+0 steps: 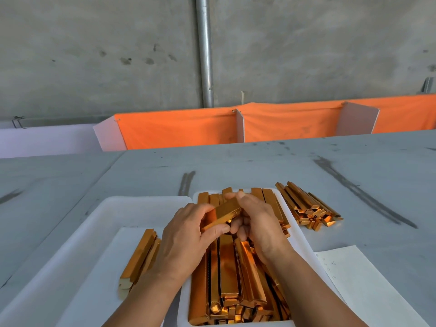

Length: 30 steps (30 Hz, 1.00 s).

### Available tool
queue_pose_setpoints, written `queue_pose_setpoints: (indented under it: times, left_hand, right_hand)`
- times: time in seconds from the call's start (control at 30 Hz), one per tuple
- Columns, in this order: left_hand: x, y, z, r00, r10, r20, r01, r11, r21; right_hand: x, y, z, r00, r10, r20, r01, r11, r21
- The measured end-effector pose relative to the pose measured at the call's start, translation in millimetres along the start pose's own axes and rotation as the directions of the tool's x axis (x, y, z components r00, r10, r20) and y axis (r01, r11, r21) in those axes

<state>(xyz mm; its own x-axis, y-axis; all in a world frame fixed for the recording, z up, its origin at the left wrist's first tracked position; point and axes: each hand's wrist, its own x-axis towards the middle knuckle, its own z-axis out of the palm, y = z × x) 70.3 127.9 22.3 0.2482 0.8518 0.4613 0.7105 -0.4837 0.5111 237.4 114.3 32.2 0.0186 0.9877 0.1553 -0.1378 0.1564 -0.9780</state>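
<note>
Both hands hold one long gold foil box (225, 213) above a white tray (297, 228) packed with several gold boxes (227, 272). My left hand (186, 239) grips the box's near end, thumb under it and fingers over the top. At the far end my right hand (258, 220) curls round it, thumb on top. Some finished gold boxes (139, 256) lie in the left white tray (99, 220). Whether the held box's end flap is closed is hidden by my fingers.
A loose pile of flat gold boxes (306, 206) lies on the grey table (354, 166) right of the trays. A white sheet of paper (361, 286) with handwriting sits at the near right. Orange cloth dividers (179, 128) and a concrete wall with a metal pipe (204, 50) stand behind.
</note>
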Motion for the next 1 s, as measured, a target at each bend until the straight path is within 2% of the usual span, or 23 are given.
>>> queue_pose_setpoints:
  times: [0.27, 0.43, 0.6, 0.73, 0.83, 1.0]
  left_hand:
    - [-1.9, -2.9, 0.0, 0.998, -0.040, -0.050, 0.026, 0.969, -0.245]
    - [-3.2, -1.3, 0.5, 0.992, -0.117, 0.035, 0.121, 0.887, -0.446]
    - [-1.9, -2.0, -1.3, 0.986, -0.112, 0.120, 0.157, 0.850, -0.503]
    - [-2.5, -0.4, -1.3, 0.989, -0.104, 0.106, 0.141, 0.882, -0.450]
    - [-3.3, -0.4, -3.9, 0.999, -0.054, -0.006, 0.052, 0.980, -0.192]
    - [-4.8, 3.6, -3.7, 0.995, 0.042, -0.087, -0.034, 0.995, 0.090]
  right_hand:
    - [2.1, -1.8, 1.6, 0.995, -0.024, 0.092, 0.025, 1.000, -0.006]
    - [1.5, -1.0, 0.6, 0.994, -0.049, 0.102, 0.048, 0.999, 0.008]
    - [0.6, -1.3, -0.3, 0.996, -0.053, 0.066, 0.052, 0.998, 0.020]
    - [0.2, 0.1, 1.9, 0.998, -0.062, 0.006, 0.062, 0.998, 0.006]
    - [1.1, 0.8, 2.4, 0.997, -0.047, -0.054, 0.046, 0.999, -0.012]
    - [0.4, 0.2, 3.3, 0.994, -0.042, -0.104, 0.041, 0.999, -0.006]
